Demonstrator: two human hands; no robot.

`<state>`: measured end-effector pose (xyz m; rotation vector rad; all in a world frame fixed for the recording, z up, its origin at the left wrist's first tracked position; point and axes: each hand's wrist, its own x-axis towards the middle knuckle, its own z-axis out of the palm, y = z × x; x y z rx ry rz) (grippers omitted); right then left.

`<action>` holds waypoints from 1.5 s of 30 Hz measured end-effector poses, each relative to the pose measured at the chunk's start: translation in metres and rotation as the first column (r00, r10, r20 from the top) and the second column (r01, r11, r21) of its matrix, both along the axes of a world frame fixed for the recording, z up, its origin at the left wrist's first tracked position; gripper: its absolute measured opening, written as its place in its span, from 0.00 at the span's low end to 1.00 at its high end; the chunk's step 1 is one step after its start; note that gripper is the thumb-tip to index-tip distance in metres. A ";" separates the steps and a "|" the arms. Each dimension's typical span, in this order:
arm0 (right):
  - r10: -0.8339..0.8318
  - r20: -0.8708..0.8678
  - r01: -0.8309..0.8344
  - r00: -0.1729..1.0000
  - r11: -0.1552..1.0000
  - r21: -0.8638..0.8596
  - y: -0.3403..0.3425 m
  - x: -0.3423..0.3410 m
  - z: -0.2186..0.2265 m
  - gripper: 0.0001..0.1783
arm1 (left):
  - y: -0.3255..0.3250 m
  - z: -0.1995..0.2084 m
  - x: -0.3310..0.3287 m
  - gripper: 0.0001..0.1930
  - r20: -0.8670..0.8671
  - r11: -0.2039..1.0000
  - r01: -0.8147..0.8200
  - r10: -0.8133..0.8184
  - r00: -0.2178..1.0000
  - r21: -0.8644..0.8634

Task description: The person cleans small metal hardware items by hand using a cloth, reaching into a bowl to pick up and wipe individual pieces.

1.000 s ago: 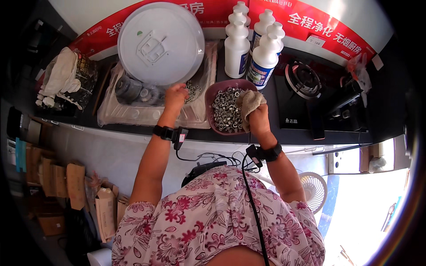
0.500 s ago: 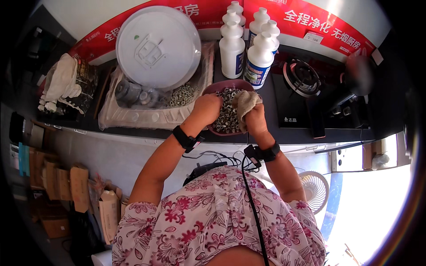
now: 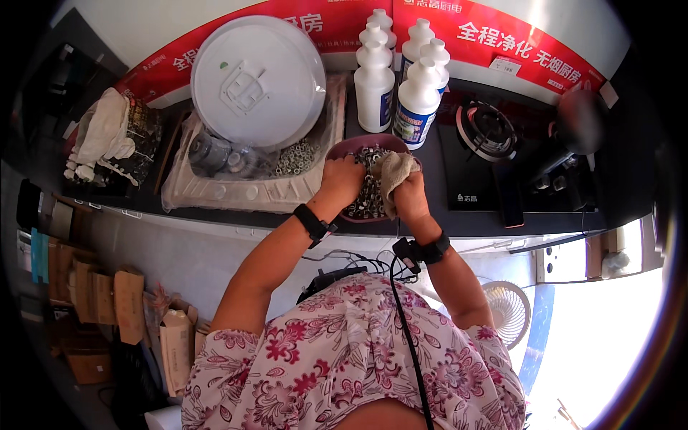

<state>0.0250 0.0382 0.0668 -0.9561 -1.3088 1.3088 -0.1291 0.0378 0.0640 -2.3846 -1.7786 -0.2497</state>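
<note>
A maroon plastic basin (image 3: 337, 149) full of small metal nuts (image 3: 369, 206) stands at the counter's front edge. My left hand (image 3: 342, 180) is over the basin's left side, its fingers curled down among the nuts; whether it holds any is hidden. At the right rim, my right hand (image 3: 411, 199) grips a beige cloth (image 3: 394, 174), which hangs over the nuts. Left of the basin is a plastic-wrapped sink (image 3: 236, 195), with a pile of similar metal pieces (image 3: 296, 158) in it and a round white lid-like disc (image 3: 259, 82) leaning over it.
Several white bottles (image 3: 418, 97) stand just behind the basin. A black gas stove (image 3: 469, 168) lies to the right, with a phone (image 3: 510, 204) at its front edge. White cloth gloves (image 3: 100, 136) lie at far left. Cardboard boxes (image 3: 129, 304) and a fan (image 3: 507, 315) are below.
My left hand has moved slightly right, further over the nuts. My right hand and the cloth have shifted slightly left, still at the basin's right side.
</note>
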 end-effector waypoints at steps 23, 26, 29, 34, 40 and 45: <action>-0.035 0.016 0.035 0.999 0.999 -0.002 -0.003 0.000 0.004 0.11 | -0.015 0.010 0.001 0.06 0.845 0.794 0.472 0.507 -0.170 -0.382; -0.012 0.031 0.011 0.999 0.999 0.033 -0.005 -0.003 0.005 0.10 | -0.017 0.005 -0.001 0.06 0.703 0.776 0.559 0.570 -0.425 -0.291; 0.035 0.077 -0.041 0.996 0.997 0.071 -0.005 -0.005 -0.002 0.11 | -0.020 0.006 0.003 0.07 0.628 0.793 0.560 0.567 -0.533 -0.241; 0.067 0.195 -0.122 0.979 0.950 0.288 -0.002 -0.008 -0.009 0.13 | -0.019 -0.004 0.002 0.08 0.598 0.783 0.589 0.575 -0.558 -0.202; -0.001 0.257 -0.078 0.966 0.952 0.297 -0.004 -0.006 -0.002 0.12 | -0.015 -0.007 0.000 0.09 0.581 0.710 0.669 0.646 -0.495 -0.219; -0.040 0.242 -0.029 0.969 0.962 0.273 -0.006 -0.007 0.000 0.12 | -0.016 -0.004 0.004 0.10 0.554 0.691 0.652 0.690 -0.466 -0.312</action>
